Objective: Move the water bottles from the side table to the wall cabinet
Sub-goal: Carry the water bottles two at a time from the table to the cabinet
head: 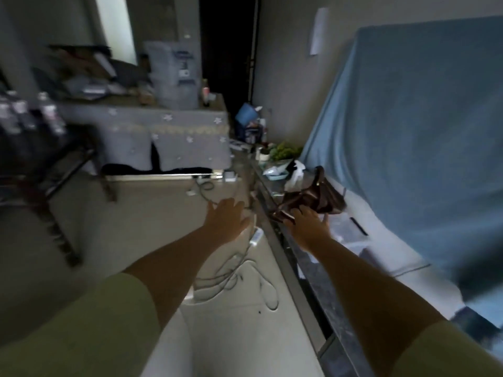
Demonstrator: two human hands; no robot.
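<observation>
Several clear water bottles (30, 112) with white caps stand blurred at the far left on a dark wooden side table (58, 170). My left hand (226, 217) hangs in the air over the floor, fingers straight, holding nothing. My right hand (309, 223) is stretched out over the edge of a long glass-topped table (288, 248), fingers spread and empty, close to a brown bag (317, 195) lying there. No wall cabinet can be made out in this view.
A cloth-covered grey table (168, 131) with clutter stands at the back. White cables (239, 276) trail over the floor between my arms. A blue-draped sofa (413, 118) fills the right. A dark doorway (227, 50) lies ahead.
</observation>
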